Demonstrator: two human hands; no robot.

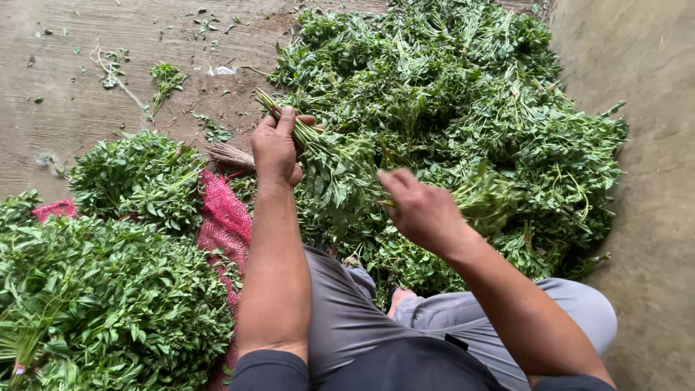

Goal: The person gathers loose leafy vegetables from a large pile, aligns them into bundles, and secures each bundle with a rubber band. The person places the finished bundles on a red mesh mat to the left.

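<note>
Gripping a bunch of leafy stems (318,148) in my left hand (276,148), I have my fingers clenched around the bare stalk ends, which poke out past my knuckles toward the upper left. The bunch's long axis runs from those cut ends at my fist down and to the right, so the leaves fan out toward my right hand (422,210). That puts the leafy end between my two hands, touching or nearly touching my right fingertips, while the stalks sit inside my left grip.

My right hand is curled and blurred; it seems to be pinching a few more green sprigs (486,197), which stick out to the right of my fingers, though I cannot tell how firmly they are held. My left hand is the one bearing the bunch.

Beyond both hands, the big loose heap of greens (463,87) spreads across the floor. To the left of my left forearm lie gathered bundles (137,174) over a red mesh sack (224,217), well apart from my fingers.
</note>
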